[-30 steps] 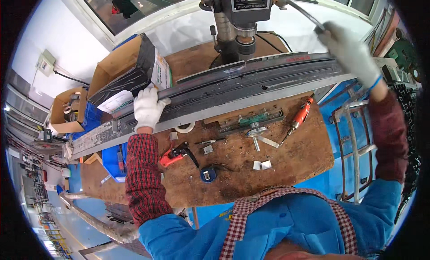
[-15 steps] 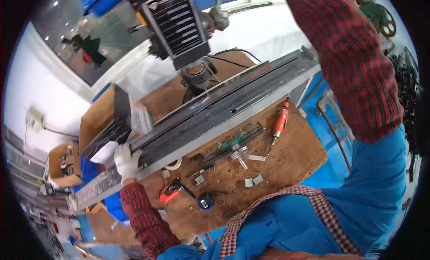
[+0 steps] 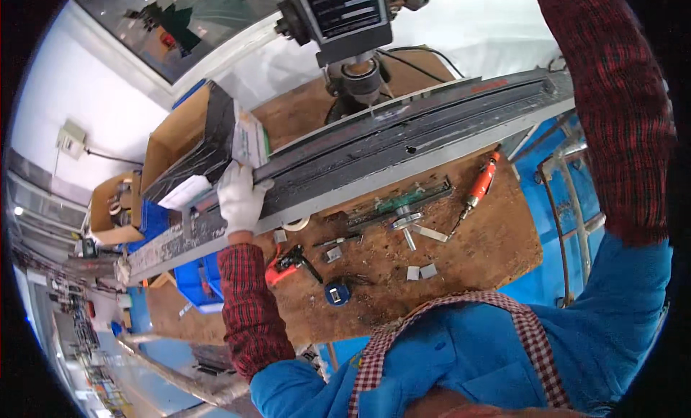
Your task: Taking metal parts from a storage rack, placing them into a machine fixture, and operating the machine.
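We're likely drilling: our left fingers (image 3: 232, 179) grip the metal profile (image 3: 360, 166) at nine o'clock, right hand unseen; next needs steadiness.

We see matt white cloth over the left hand (image 3: 241, 198). The long rail (image 3: 345, 164) looks like metal, its dark face scuffed and rough, dull grey and smoother along the front. We find worn, stained brown wood on the tabletop (image 3: 497, 238), matt cardboard on the open box (image 3: 174, 138), smooth blue plastic on the bin (image 3: 191, 285) and checked woven cloth on the sleeve (image 3: 252, 303).
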`<state>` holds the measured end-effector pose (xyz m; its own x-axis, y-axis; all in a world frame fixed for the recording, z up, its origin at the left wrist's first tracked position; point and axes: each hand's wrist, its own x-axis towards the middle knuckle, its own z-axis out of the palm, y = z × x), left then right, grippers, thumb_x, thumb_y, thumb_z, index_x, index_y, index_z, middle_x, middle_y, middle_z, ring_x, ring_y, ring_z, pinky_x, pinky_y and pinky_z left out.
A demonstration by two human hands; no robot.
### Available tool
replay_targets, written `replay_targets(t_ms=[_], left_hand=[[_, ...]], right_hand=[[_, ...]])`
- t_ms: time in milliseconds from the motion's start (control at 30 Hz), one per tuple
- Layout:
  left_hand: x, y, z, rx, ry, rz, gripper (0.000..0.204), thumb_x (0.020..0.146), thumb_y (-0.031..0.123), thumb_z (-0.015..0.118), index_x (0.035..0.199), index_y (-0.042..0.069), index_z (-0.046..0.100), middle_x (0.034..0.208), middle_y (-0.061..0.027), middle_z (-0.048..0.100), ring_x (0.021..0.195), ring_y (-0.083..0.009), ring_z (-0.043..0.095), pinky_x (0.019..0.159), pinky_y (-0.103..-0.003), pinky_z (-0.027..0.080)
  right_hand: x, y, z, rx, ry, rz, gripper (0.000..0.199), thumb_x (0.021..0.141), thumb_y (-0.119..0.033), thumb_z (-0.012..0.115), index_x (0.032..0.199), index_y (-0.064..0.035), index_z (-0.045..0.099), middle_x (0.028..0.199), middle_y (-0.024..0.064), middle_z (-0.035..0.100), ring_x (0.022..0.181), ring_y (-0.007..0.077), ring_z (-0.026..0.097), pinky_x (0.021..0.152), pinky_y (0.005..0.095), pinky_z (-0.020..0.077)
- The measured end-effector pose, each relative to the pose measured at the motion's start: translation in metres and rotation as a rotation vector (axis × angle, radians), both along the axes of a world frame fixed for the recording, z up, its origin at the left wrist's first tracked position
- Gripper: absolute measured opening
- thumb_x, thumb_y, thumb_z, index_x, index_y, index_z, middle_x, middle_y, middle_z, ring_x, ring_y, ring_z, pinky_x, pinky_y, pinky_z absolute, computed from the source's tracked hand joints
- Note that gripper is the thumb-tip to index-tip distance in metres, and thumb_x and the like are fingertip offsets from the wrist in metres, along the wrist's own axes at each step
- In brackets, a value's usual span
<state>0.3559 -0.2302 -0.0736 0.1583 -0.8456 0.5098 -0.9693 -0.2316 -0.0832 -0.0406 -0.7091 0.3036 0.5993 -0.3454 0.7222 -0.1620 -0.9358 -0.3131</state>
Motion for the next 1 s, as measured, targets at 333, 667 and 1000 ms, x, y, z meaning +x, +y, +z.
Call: replay_targets(t_ms=[333,667,1000], left_hand=[[-0.005,-0.021,0.000,0.021,0.035,-0.032,0.036,0.070,0.027,0.083,0.091,0.005,0.064,0.091,-0.0143,0.066,0.085,-0.0378,0.062,0.080,-0.046,0.050],[0.006,-0.007,0.002,0.007,0.017,-0.043,0.036,0.071,0.029,0.083,0.092,0.007,0.065,0.090,-0.0124,0.066,0.088,-0.0352,0.063,0.083,-0.043,0.050],[-0.011,-0.029,0.003,-0.001,0.022,-0.040,0.034,0.072,0.029,0.082,0.091,0.007,0.064,0.087,-0.0113,0.064,0.085,-0.0337,0.061,0.083,-0.044,0.049]], right_hand=[[-0.018,0.048,0.022,-0.270,0.015,-0.108,0.039,0.085,-0.037,0.072,0.107,-0.0055,0.068,0.096,0.0142,0.072,0.084,0.0280,0.066,0.077,0.0419,0.0558],[-0.029,0.048,0.010,-0.494,0.066,-0.256,0.039,0.087,-0.038,0.069,0.104,-0.0025,0.069,0.095,0.0167,0.072,0.082,0.0323,0.066,0.074,0.0431,0.0548],[-0.040,0.061,0.002,-0.704,0.130,-0.419,0.041,0.090,-0.038,0.065,0.102,0.0004,0.070,0.095,0.0192,0.073,0.079,0.0366,0.066,0.070,0.0442,0.0539]])
